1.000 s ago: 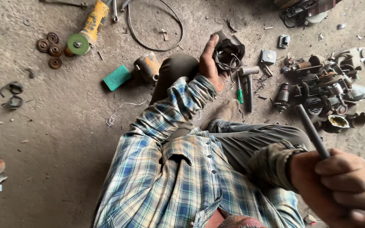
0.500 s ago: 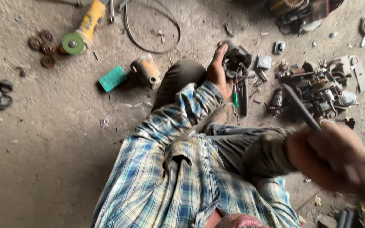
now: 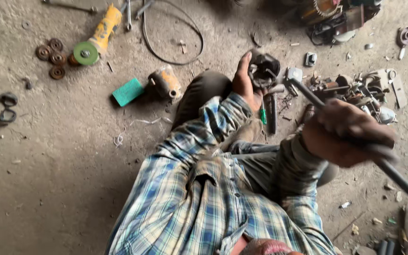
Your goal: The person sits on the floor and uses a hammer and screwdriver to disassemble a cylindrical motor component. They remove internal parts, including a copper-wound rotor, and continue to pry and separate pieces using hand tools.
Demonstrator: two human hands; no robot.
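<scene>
My left hand (image 3: pixel 244 79) reaches forward past my knee and grips a dark round metal part (image 3: pixel 263 70) resting on the dirt floor. A long grey metal rod (image 3: pixel 308 97) is held in my right hand (image 3: pixel 348 133), fist closed around its middle. The rod slants from lower right up toward the round part, its far tip close beside that part. A hammer (image 3: pixel 274 101) and a green-handled screwdriver (image 3: pixel 263 114) lie just below the part.
A yellow angle grinder (image 3: pixel 97 38) with a green disc, rusty discs (image 3: pixel 50 56), a green block (image 3: pixel 127 91), an orange-brown cylinder part (image 3: pixel 166 82) and a loop of cable (image 3: pixel 171 33) lie at the left. Scattered metal parts (image 3: pixel 364 94) pile at the right.
My right hand has swung the rod down and forward, from pointing up to slanting toward the round part. My left hand has stayed on the part.
</scene>
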